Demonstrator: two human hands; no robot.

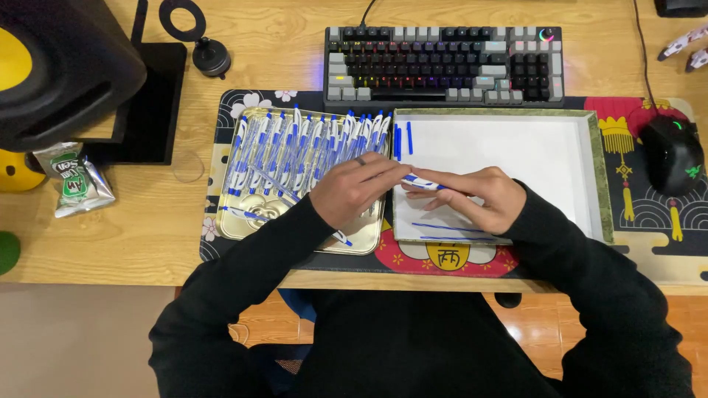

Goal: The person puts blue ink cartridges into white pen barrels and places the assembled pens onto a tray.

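Wooden desk (147, 236), patterned mat. Left hand (352, 188) and right hand (481, 196) pinching one blue-white pen (422, 182) over white box (516, 147) edge, pen mostly hidden by fingers. Gold tray (243, 228) alongside, crammed with pens.

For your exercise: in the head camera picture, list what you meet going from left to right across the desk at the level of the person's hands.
Green snack packet → gold tray of blue-and-white pens → left hand → pen held between both hands → right hand → white shallow box → black computer mouse.
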